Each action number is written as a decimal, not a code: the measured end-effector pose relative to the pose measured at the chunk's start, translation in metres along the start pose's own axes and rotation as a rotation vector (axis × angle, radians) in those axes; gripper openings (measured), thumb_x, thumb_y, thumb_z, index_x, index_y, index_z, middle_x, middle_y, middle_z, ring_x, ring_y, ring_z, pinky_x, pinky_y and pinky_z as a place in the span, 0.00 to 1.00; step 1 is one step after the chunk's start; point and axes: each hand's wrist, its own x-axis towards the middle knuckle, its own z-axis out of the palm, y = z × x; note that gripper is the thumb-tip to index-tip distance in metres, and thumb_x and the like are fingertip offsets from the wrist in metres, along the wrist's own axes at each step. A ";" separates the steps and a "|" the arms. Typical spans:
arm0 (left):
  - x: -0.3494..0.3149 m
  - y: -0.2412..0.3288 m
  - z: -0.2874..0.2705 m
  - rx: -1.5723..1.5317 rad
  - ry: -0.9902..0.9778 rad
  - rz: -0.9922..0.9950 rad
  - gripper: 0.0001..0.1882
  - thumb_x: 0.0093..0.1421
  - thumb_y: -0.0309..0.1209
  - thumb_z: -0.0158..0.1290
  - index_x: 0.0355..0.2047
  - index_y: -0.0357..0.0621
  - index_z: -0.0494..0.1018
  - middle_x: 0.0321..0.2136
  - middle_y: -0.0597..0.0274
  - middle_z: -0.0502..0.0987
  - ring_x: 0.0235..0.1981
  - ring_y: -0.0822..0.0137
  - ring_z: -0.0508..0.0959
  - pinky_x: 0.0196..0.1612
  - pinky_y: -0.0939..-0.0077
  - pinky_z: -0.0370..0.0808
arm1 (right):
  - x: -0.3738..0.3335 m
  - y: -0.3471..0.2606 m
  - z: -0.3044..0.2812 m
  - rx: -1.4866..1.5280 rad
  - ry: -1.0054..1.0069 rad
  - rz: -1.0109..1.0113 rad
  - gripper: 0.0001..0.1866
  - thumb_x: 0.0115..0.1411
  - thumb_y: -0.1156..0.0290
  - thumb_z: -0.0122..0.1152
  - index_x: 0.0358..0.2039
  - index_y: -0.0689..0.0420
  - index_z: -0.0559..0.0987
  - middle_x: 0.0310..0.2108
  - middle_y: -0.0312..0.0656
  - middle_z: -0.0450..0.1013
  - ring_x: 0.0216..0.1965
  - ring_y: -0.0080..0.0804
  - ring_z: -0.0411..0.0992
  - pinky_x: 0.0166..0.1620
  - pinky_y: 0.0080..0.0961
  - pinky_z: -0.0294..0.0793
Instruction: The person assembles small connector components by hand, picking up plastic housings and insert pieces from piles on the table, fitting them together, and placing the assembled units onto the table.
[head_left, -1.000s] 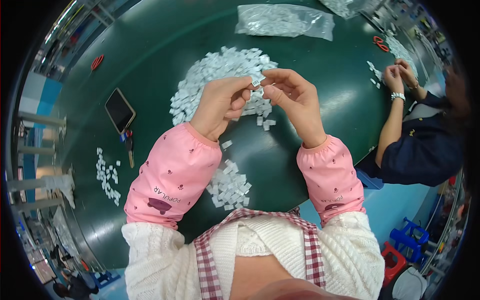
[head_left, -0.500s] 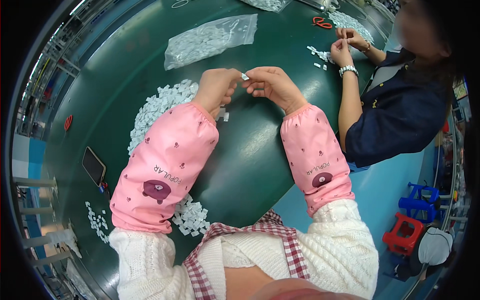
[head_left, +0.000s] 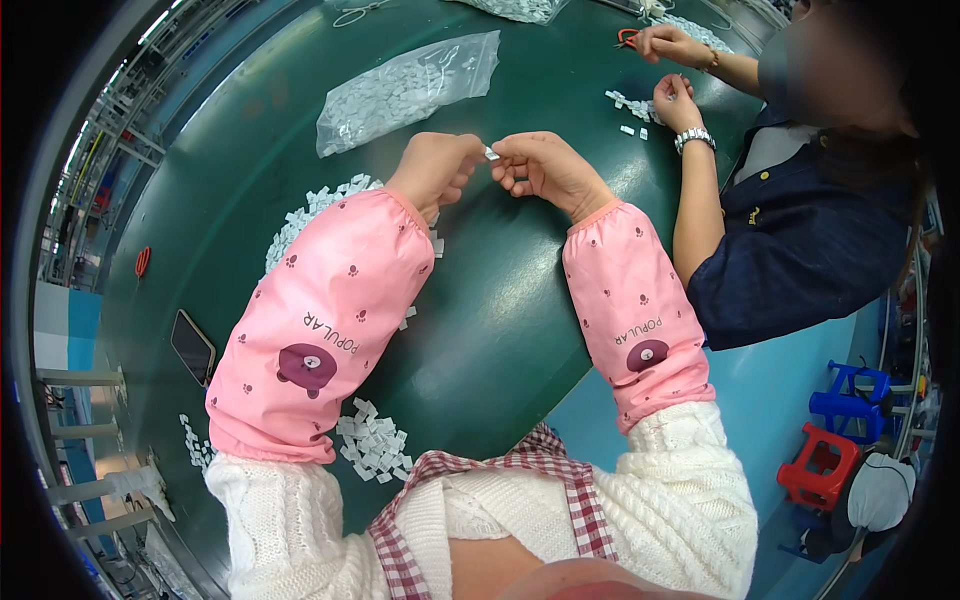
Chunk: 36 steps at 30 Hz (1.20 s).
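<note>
The left hand point(head_left: 435, 170) and the right hand point(head_left: 545, 165) meet above the green bench point(head_left: 500, 320), at about 12 o'clock from the person, and the fingers of both pinch narrowly on one small white piece point(head_left: 491, 153) between them. It seems the step in hand is joining or separating this piece, so the next move calls for a steady, fine pinch. A pile of white pieces point(head_left: 310, 215) lies at 10 o'clock, a clear bag point(head_left: 405, 90) of them beyond.

Two clear bags point(head_left: 405, 90), one phone point(head_left: 192, 346), two stools point(head_left: 832, 440).
</note>
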 end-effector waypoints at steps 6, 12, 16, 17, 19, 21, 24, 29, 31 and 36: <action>0.001 -0.001 0.000 -0.065 -0.030 -0.018 0.07 0.53 0.31 0.55 0.24 0.40 0.74 0.20 0.66 0.67 0.17 0.78 0.60 0.18 0.85 0.52 | 0.000 0.002 0.000 0.023 -0.010 -0.001 0.10 0.61 0.66 0.59 0.30 0.59 0.80 0.25 0.39 0.76 0.23 0.20 0.70 0.27 0.13 0.68; 0.004 -0.001 -0.002 -0.131 -0.035 -0.037 0.07 0.53 0.30 0.55 0.25 0.39 0.75 0.20 0.66 0.67 0.17 0.79 0.60 0.17 0.86 0.50 | 0.002 0.003 -0.001 0.032 -0.006 0.018 0.10 0.62 0.65 0.58 0.30 0.59 0.80 0.25 0.39 0.76 0.23 0.20 0.70 0.26 0.12 0.67; 0.002 0.002 0.000 -0.168 -0.029 -0.043 0.07 0.55 0.30 0.55 0.26 0.38 0.75 0.20 0.67 0.67 0.17 0.81 0.60 0.16 0.87 0.50 | 0.003 0.003 -0.002 0.012 0.027 0.057 0.10 0.62 0.65 0.57 0.30 0.58 0.80 0.25 0.38 0.76 0.23 0.20 0.71 0.25 0.11 0.67; 0.002 0.002 0.001 -0.171 -0.025 -0.047 0.07 0.56 0.30 0.55 0.28 0.38 0.75 0.20 0.67 0.68 0.16 0.81 0.61 0.15 0.88 0.50 | 0.003 0.003 -0.002 -0.006 0.042 0.067 0.10 0.62 0.65 0.57 0.30 0.58 0.80 0.25 0.38 0.76 0.23 0.20 0.71 0.25 0.11 0.66; 0.002 0.001 0.002 -0.185 -0.019 -0.030 0.07 0.59 0.29 0.55 0.30 0.36 0.75 0.20 0.68 0.68 0.15 0.83 0.61 0.13 0.90 0.50 | 0.002 0.004 -0.001 -0.043 0.074 0.074 0.10 0.62 0.65 0.57 0.30 0.58 0.80 0.25 0.38 0.76 0.23 0.19 0.71 0.24 0.11 0.66; 0.004 -0.001 0.001 -0.201 -0.023 -0.062 0.07 0.59 0.29 0.55 0.30 0.36 0.75 0.21 0.68 0.68 0.15 0.83 0.61 0.14 0.91 0.50 | 0.001 0.003 -0.001 -0.040 0.079 0.083 0.10 0.62 0.65 0.57 0.30 0.58 0.80 0.25 0.38 0.76 0.23 0.20 0.71 0.24 0.11 0.66; 0.009 -0.006 -0.002 -0.272 -0.033 -0.086 0.07 0.60 0.29 0.55 0.31 0.36 0.75 0.22 0.67 0.69 0.16 0.83 0.62 0.14 0.91 0.51 | -0.001 0.003 0.000 -0.027 0.075 0.050 0.10 0.62 0.66 0.57 0.30 0.58 0.80 0.25 0.38 0.77 0.23 0.20 0.71 0.23 0.11 0.65; 0.015 -0.003 -0.001 -0.370 -0.098 -0.044 0.07 0.61 0.29 0.55 0.33 0.37 0.76 0.24 0.67 0.71 0.18 0.82 0.64 0.15 0.91 0.53 | -0.001 0.004 0.002 -0.041 0.088 0.075 0.10 0.62 0.66 0.57 0.30 0.59 0.80 0.25 0.39 0.77 0.23 0.20 0.71 0.23 0.11 0.65; 0.011 0.002 -0.002 -0.347 -0.089 -0.001 0.07 0.60 0.30 0.56 0.33 0.37 0.76 0.24 0.67 0.71 0.18 0.82 0.64 0.16 0.90 0.54 | -0.001 0.004 0.004 -0.053 0.059 0.075 0.10 0.62 0.66 0.57 0.30 0.59 0.80 0.25 0.39 0.77 0.23 0.20 0.71 0.23 0.11 0.65; -0.021 0.001 -0.014 -0.241 -0.131 0.181 0.09 0.60 0.33 0.57 0.34 0.40 0.77 0.26 0.68 0.72 0.19 0.81 0.65 0.18 0.88 0.58 | -0.006 0.007 0.006 -0.123 -0.043 0.045 0.11 0.62 0.66 0.57 0.31 0.60 0.81 0.26 0.40 0.77 0.23 0.20 0.71 0.23 0.12 0.66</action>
